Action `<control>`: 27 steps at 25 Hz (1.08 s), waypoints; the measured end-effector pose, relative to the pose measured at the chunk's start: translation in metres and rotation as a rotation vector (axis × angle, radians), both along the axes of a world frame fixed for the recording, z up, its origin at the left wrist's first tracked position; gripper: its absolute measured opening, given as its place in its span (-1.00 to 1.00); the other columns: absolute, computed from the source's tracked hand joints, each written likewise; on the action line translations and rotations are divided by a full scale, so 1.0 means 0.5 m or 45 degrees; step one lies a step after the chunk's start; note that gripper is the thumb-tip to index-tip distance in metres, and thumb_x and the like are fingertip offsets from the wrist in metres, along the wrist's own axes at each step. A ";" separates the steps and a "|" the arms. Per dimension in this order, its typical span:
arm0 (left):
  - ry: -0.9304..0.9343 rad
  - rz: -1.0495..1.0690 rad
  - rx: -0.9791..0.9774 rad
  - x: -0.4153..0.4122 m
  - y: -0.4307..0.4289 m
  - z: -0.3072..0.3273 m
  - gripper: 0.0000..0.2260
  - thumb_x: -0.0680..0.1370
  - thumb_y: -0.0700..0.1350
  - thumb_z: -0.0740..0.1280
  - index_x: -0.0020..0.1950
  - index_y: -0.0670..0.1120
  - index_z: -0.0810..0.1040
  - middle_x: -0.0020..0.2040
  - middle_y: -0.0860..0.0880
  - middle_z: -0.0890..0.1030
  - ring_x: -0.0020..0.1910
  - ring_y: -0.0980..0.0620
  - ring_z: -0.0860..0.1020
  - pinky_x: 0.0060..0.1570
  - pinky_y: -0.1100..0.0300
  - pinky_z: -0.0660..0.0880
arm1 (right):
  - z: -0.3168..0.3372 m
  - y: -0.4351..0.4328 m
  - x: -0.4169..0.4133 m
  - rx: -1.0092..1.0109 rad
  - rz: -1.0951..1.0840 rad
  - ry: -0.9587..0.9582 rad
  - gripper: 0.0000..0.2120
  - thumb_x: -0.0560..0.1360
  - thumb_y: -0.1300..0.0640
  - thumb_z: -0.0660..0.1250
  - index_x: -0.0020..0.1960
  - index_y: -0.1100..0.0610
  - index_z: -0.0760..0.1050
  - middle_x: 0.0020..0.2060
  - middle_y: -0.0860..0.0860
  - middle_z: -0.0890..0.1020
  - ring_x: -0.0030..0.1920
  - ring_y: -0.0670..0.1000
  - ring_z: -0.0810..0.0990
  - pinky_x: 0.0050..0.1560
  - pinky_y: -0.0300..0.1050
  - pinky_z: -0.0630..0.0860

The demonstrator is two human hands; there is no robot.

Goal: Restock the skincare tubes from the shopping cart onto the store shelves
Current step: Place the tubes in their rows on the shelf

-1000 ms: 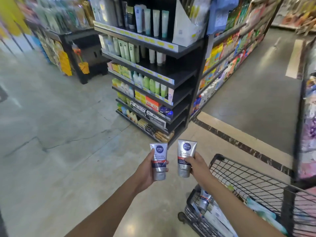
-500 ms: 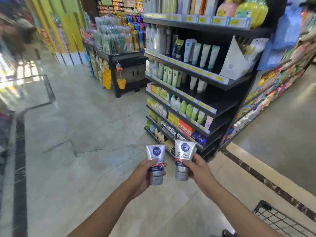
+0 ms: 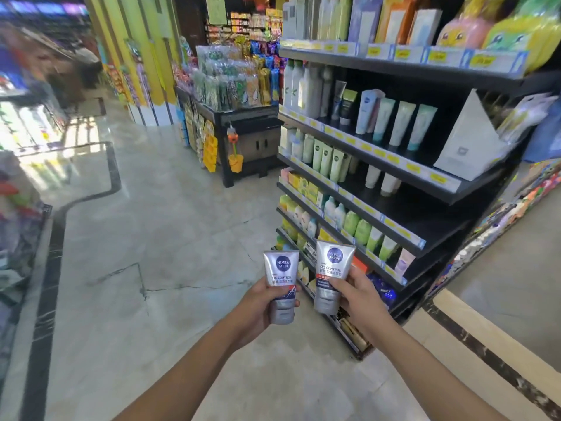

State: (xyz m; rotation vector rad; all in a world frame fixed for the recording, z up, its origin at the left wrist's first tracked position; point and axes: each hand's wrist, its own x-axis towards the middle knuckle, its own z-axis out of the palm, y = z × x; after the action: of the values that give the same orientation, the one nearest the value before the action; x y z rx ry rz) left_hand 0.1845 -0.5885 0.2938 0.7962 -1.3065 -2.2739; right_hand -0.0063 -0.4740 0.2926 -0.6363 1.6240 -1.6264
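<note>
- Closest to us, our left hand (image 3: 258, 303) grips the left Nivea Men tube (image 3: 280, 276), fingers curled round its lower half just above the cap.
- Just beside it, our right hand (image 3: 361, 299) holds the right Nivea Men tube (image 3: 332, 268) the same way, with the thumb laid across the front and the fingers wrapped behind.
- Both silver tubes stand cap down and crimped end up, long axes close to vertical. The right one leans a little. They sit side by side, near each other but apart.
- The black shelf unit (image 3: 449, 189) lies ahead and to the right of both hands, so the right hand is the nearer one. We judge it should place first, moving forward and up.
- On the middle shelf, a bare stretch opens to the right of some white tubes (image 3: 381, 180) — a likely slot, though the price labels are too blurred to confirm.
- Farther off, across the pale floor (image 3: 170, 238), stands a snack display (image 3: 230, 83).
</note>
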 end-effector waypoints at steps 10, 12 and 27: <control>0.058 0.011 -0.003 -0.127 -0.222 -0.025 -0.58 0.46 -0.13 0.52 0.27 -0.22 0.55 0.07 -0.22 0.66 0.00 -0.17 0.56 0.07 -0.10 0.44 | -0.034 -0.213 -0.135 0.061 0.045 0.014 -0.74 0.58 0.25 0.38 0.23 0.01 0.60 0.14 0.00 0.71 0.19 0.11 0.67 0.33 0.28 0.51; 0.045 -0.036 -0.002 -0.153 -0.281 -0.038 -0.59 0.45 -0.14 0.54 0.25 -0.23 0.55 0.00 -0.22 0.63 -0.05 -0.15 0.49 0.01 -0.10 0.41 | -0.040 -0.257 -0.151 0.077 -0.013 0.005 -0.76 0.59 0.26 0.37 0.21 0.03 0.60 0.12 0.03 0.72 0.17 0.13 0.68 0.31 0.29 0.52; -0.143 -0.499 -0.425 -0.437 -0.543 -0.046 -0.82 0.60 -0.13 0.44 0.19 -0.04 0.67 0.05 -0.03 0.76 0.03 0.01 0.71 -0.02 0.16 0.61 | -0.017 -0.374 -0.278 0.136 -0.628 -0.055 -0.81 0.62 0.21 0.34 0.18 -0.02 0.56 0.06 -0.05 0.73 0.09 0.04 0.71 0.16 0.12 0.63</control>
State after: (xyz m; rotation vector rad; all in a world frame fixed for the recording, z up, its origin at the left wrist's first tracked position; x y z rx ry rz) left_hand -0.0338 -0.8601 0.2708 0.5971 -1.9772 -2.2170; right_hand -0.1450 -0.6610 0.2840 -0.1441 1.9225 -1.8588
